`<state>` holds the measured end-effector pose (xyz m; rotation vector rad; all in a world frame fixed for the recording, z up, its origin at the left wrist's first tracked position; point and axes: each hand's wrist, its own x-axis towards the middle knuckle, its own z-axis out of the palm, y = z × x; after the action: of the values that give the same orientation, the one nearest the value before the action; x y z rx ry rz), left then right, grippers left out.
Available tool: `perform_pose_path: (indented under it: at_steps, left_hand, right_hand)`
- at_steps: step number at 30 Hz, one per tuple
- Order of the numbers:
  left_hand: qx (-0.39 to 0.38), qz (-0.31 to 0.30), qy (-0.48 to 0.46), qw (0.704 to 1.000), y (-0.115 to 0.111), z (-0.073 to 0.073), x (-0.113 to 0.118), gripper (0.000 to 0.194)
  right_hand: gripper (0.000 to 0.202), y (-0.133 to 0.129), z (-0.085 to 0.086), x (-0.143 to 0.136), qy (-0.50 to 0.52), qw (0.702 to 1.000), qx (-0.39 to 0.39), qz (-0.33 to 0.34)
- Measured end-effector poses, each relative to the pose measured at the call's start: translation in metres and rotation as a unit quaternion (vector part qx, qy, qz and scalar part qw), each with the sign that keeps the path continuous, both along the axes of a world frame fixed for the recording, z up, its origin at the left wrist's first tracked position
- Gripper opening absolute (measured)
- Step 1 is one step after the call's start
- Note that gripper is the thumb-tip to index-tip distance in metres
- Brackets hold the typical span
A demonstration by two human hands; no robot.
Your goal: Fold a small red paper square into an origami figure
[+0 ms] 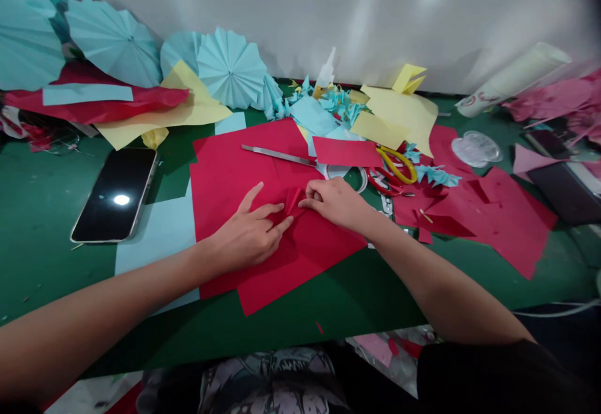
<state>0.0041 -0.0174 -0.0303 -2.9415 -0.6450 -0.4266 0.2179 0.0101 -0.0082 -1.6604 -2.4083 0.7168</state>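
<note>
Large sheets of red paper [230, 195] lie stacked in front of me, with a small folded red paper piece [293, 200] on top. My left hand [248, 229] rests on the sheets, thumb and fingers spread, two fingertips touching the folded piece from the left. On its right side, my right hand [333, 201] is closed in a pinch at the piece's edge; what sits between those fingertips is partly hidden. Above my hands, a slim metal blade-like strip [279, 155] lies on the red paper. A roll of tape [347, 177] is just beyond my right hand.
Scissors with yellow handles [399, 165] and red-handled scissors [385, 183] lie right of the tape. A smartphone [117, 195] lies left. Pleated blue paper fans [230, 71] and a glue bottle [325, 72] stand along the wall. Red scraps [498, 220] cover the right side.
</note>
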Motion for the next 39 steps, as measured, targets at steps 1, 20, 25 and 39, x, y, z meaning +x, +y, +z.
perform_pose_path:
  at_steps: [1,20,25,39]
  left_hand:
    - [-0.004,0.000,0.006,1.000,0.0003,0.0001,-0.0004,0.034]
    - [-0.050,0.007,0.032,0.998,-0.0007,0.0035,0.0011,0.037]
    - [-0.045,0.003,0.026,0.999,-0.0014,0.0030,0.0014,0.036]
    - [-0.012,-0.008,0.004,1.000,0.0001,-0.0019,0.0008,0.036]
  right_hand:
    - [0.021,0.0001,-0.0003,0.0000,0.000,1.000,0.000,0.002]
    - [0.020,0.0020,0.0003,0.0073,0.041,0.999,-0.009,0.024]
    - [0.018,0.0002,-0.0022,0.0043,0.008,1.000,0.002,0.024]
    - [0.020,-0.0019,-0.0027,0.0027,-0.022,1.000,0.001,-0.003]
